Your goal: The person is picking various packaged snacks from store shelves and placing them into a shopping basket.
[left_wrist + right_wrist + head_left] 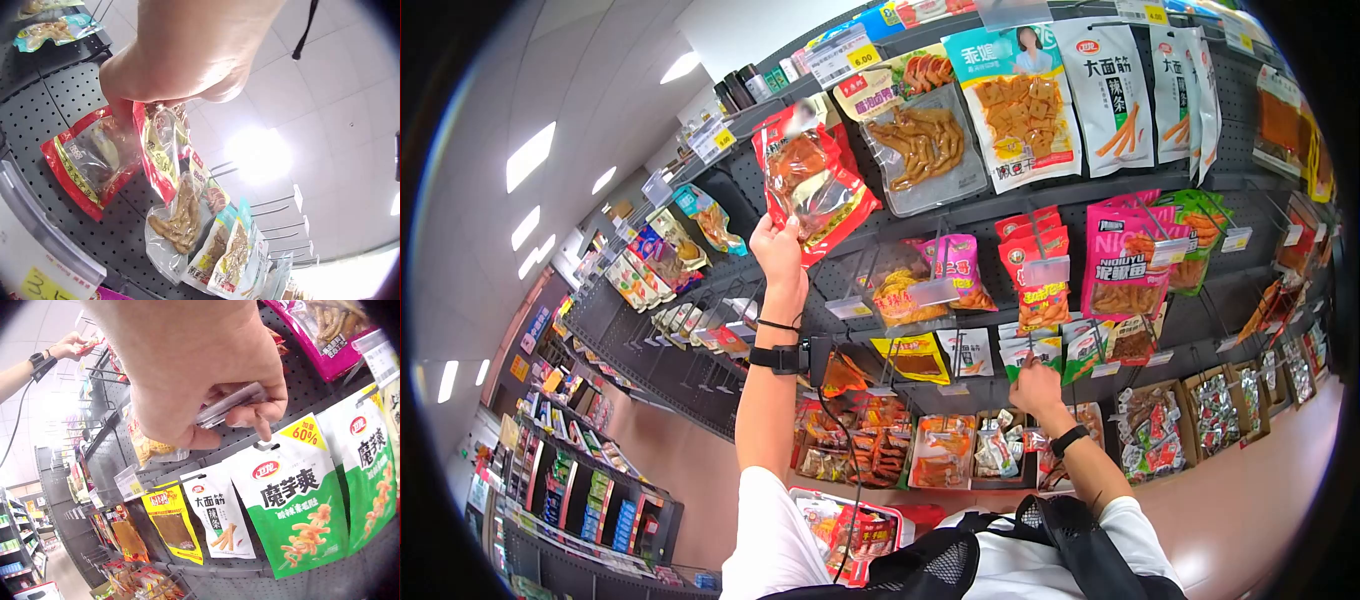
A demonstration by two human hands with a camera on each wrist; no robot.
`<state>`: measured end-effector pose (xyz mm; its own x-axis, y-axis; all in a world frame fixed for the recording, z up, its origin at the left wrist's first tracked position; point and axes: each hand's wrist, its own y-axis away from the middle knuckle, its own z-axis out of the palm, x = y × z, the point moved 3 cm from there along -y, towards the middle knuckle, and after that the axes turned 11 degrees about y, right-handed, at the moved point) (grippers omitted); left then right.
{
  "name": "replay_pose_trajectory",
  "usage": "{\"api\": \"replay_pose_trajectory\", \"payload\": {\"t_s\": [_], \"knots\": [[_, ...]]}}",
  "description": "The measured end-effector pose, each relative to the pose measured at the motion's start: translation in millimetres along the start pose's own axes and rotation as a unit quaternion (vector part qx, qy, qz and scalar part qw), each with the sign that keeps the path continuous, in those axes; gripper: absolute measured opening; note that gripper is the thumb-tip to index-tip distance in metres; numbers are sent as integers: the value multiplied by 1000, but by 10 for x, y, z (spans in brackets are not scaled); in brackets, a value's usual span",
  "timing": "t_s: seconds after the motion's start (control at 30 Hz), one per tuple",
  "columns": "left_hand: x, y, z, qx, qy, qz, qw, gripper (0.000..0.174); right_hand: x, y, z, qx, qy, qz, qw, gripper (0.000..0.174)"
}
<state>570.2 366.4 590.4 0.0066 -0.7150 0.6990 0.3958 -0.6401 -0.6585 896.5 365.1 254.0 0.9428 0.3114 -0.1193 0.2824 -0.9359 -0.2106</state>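
My left hand pinches the lower edge of a red-edged snack bag with a clear window, up against the pegboard shelf. The left wrist view shows a second red-edged bag right beside the pinched one, under the hand. Lower down on the right, my right hand has its fingers curled round a clear plastic tag holder at a hook. Just below those fingertips hangs a white and green snack pouch. The palm side of the right hand is hidden.
A vacuum-packed chicken feet bag hangs right of the left hand. Metal hooks jut from the pegboard. Pink snack bags hang above and right of the right hand. A basket holding packaged food is near the body.
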Motion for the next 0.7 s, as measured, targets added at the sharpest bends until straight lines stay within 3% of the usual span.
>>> {"api": "replay_pose_trajectory", "payload": {"t_s": [0.5,0.57,0.7], "knots": [[528,758,-38,33,51,47,997,22,12,55,25,22,-13,-2,1000,61],[516,851,-171,-5,79,62,995,25,19,90,56,11,-22,-6,1000,58],[603,949,-244,-14,11,107,994,20,-14,-38,62,19,-33,9,999,63]]}}
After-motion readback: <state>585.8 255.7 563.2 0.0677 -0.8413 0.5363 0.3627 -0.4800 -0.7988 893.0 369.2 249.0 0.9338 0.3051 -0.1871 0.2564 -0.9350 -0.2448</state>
